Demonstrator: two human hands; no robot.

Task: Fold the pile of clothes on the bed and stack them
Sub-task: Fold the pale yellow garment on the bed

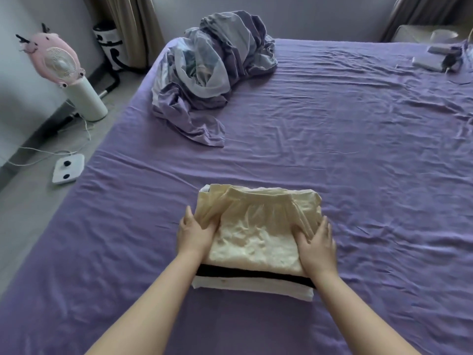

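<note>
Both forearms are seen reaching in from the near edge. Left hand (195, 233) and right hand (316, 245) are laid on the side edges of the cream garment (256, 234), thumbs on top, fingers wrapped round its edges. It is set atop the stack (252, 281), over a black and a white layer. Stack is placed on the bed (358, 162), near edge. Cream garment: waistband pointed away, long axis roughly left-right. Judged mostly done; crumpled pile (212, 73) far-left of the stack is left unfolded.
</note>
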